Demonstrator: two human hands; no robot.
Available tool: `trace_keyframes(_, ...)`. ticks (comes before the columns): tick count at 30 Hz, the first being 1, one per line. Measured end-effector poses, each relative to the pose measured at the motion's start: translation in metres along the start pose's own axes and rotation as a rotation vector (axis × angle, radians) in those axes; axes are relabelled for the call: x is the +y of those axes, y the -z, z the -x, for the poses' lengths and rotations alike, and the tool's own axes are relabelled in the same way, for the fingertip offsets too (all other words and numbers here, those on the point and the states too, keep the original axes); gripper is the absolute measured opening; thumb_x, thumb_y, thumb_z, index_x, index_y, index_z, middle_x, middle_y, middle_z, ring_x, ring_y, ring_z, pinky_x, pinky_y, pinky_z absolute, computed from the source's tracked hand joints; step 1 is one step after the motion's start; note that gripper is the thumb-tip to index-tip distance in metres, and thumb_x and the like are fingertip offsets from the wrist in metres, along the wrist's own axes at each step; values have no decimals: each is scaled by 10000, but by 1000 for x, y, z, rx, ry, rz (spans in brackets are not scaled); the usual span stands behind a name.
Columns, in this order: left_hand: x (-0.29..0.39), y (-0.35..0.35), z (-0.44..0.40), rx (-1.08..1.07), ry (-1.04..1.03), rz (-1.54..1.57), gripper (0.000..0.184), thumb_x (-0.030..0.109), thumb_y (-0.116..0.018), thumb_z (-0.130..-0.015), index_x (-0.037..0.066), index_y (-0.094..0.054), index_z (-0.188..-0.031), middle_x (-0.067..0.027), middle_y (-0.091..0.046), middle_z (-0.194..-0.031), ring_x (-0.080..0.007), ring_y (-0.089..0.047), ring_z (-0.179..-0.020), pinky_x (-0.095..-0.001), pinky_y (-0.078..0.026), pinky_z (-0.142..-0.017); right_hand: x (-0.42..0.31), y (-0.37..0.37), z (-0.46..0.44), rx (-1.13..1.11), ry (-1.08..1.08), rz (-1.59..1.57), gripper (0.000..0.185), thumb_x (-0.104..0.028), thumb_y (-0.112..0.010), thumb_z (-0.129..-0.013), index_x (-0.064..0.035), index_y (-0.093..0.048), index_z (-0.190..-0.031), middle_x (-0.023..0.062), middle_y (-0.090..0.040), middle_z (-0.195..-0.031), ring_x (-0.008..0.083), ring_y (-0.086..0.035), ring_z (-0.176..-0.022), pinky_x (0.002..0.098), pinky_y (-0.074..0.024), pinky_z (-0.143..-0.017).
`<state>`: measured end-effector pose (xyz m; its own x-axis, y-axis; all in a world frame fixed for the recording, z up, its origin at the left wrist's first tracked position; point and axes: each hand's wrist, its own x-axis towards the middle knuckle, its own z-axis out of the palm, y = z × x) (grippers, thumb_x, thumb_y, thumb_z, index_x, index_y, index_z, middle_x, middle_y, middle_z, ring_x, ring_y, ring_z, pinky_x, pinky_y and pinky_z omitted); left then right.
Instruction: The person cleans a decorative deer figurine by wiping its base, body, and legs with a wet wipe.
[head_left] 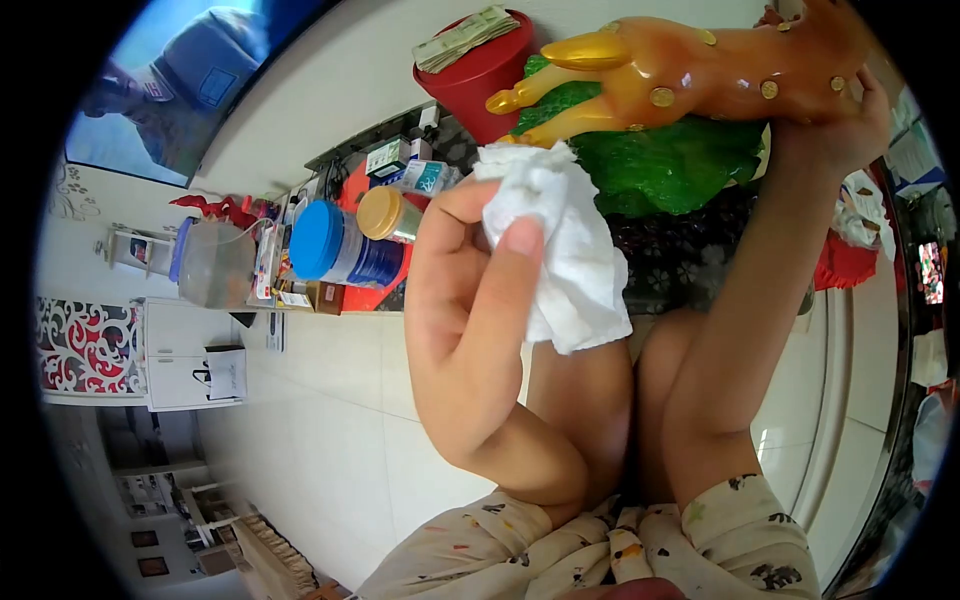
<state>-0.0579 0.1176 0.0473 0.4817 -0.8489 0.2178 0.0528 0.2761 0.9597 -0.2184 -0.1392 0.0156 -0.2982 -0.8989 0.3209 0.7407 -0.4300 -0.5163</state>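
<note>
My left hand (455, 290) pinches a crumpled white cloth (575, 270) between thumb and fingers, in the middle of the view. The cloth hangs down to the right, its upper edge just below the golden feet of a glossy amber animal figurine (700, 75). That figurine lies sideways across the top, dotted with gold coins, above a green leaf-shaped piece (670, 165). At the upper right, my right hand (840, 130) is closed around the figurine's right part, with some fingers hidden behind it. The figurine's far right end runs out of view.
A dark patterned tabletop (680, 255) lies under the figurine. A red bucket (480, 75) with banknotes (465, 40) on top stands behind. Left of the cloth are a blue-lidded tub (325, 245), a tan-lidded jar (385, 213), small boxes (388, 157) and a clear container (215, 265).
</note>
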Motion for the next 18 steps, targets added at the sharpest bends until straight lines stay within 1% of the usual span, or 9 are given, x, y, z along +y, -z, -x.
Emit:
trace_keyframes(2, 0, -5, 0, 46, 13, -20, 397, 118, -647, -988, -75, -590, -1330, -117, -697, -1192, -163, -652, -1074, -279, -485, -942, -1, -3, 3, -7, 6, -5, 590, -250, -401, -945, 101, -457, -1416, 277, -532, -1416, 446, -530, -1313, 558, -426, -1132)
trace_keyframes(6, -6, -6, -3, 181, -39, -26, 349, 118, -642, -997, -74, -627, -1288, -103, -712, -1144, -143, -654, -1023, -263, -490, -898, -4, -8, 8, -6, -22, 13, 607, -257, -378, -934, 107, -463, -1413, 290, -519, -1433, 454, -546, -1291, 571, -437, -1120)
trace_keyframes(8, -12, -11, -7, 275, -61, -85, 342, 119, -644, -996, -72, -629, -1279, -101, -714, -1132, -142, -657, -1013, -260, -492, -890, -3, -7, 19, -188, 31, -192, 474, -282, -426, -959, 73, -570, -1239, 225, -650, -1145, 385, -652, -1025, 497, -541, -939)
trace_keyframes(10, -12, -12, -6, 233, -58, -69, 327, 118, -644, -996, -69, -632, -1265, -100, -715, -1124, -141, -657, -1017, -260, -492, -892, -3, -9, 23, -274, 50, -299, 432, -299, -450, -972, 53, -626, -1152, 189, -717, -996, 346, -706, -890, 458, -594, -850)
trace_keyframes(11, -10, -7, -4, 140, -45, -8, 317, 116, -643, -997, -67, -633, -1255, -100, -716, -1119, -140, -655, -1023, -261, -491, -895, -3, -10, 24, -268, 42, -303, 434, -303, -450, -973, 50, -628, -1152, 185, -719, -991, 342, -707, -889, 455, -593, -851)
trace_keyframes(13, -10, -4, -3, 40, -23, 60, 286, 102, -649, -993, -59, -643, -1229, -105, -710, -1139, -137, -653, -1032, -263, -491, -908, -2, -12, 22, -212, 33, -271, 437, -309, -450, -975, 47, -630, -1154, 183, -720, -988, 338, -708, -887, 451, -593, -852)
trace_keyframes(15, -10, -2, -4, 24, -6, 73, 247, 78, -663, -983, -48, -659, -1195, -115, -696, -1188, -135, -653, -1038, -265, -491, -927, 0, -14, 18, -111, 34, -198, 441, -312, -449, -976, 47, -630, -1156, 184, -720, -991, 340, -707, -884, 447, -592, -853)
trace_keyframes(17, -10, -6, -4, 52, -130, -72, 179, 3, -682, -959, -28, -668, -1134, -124, -634, -1249, -134, -634, -1042, -259, -498, -892, -1, -11, 22, -201, 34, -229, 444, -314, -450, -975, 46, -631, -1158, 183, -720, -994, 339, -705, -884, 444, -590, -852)
trace_keyframes(18, -10, -8, -4, 65, -192, -145, 159, -35, -692, -947, -18, -672, -1104, -129, -604, -1280, -134, -625, -1045, -255, -502, -874, -2, -11, 22, -207, 33, -233, 445, -315, -451, -974, 46, -631, -1160, 183, -720, -995, 338, -704, -885, 443, -590, -853)
